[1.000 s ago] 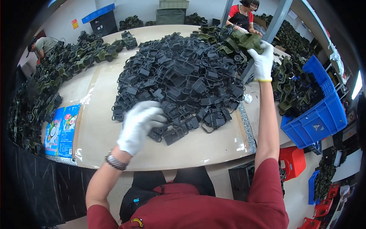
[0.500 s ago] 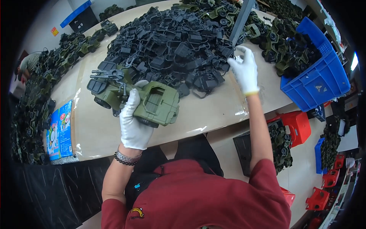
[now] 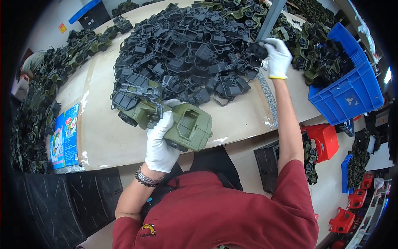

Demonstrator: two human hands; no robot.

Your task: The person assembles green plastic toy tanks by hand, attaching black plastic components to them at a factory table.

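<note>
My left hand (image 3: pixel 161 145), in a white glove, grips an olive-green toy military truck (image 3: pixel 192 126) above the near part of the table. Dark grey trays and a gun-like mount (image 3: pixel 143 90) sit on the end of the truck farther left. My right hand (image 3: pixel 278 58), gloved as well, is raised by a grey metal post at the right edge of the pile. Its fingers are closed on a black rounded piece (image 3: pixel 258 50), whose exact kind I cannot make out. A large heap of dark grey plastic toy frames (image 3: pixel 182 50) covers the middle of the table.
Rows of green toy trucks (image 3: pixel 78 54) line the table's left side. A blue crate (image 3: pixel 352 91) with more trucks stands at the right, near a grey metal post (image 3: pixel 271 18). A blue printed carton sheet (image 3: pixel 65 137) lies front left. Red stools (image 3: pixel 322 141) stand on the floor.
My left hand has shifted right and slightly nearer with the toy truck. My right hand has moved up and right, and a black piece now shows in its fingers.
</note>
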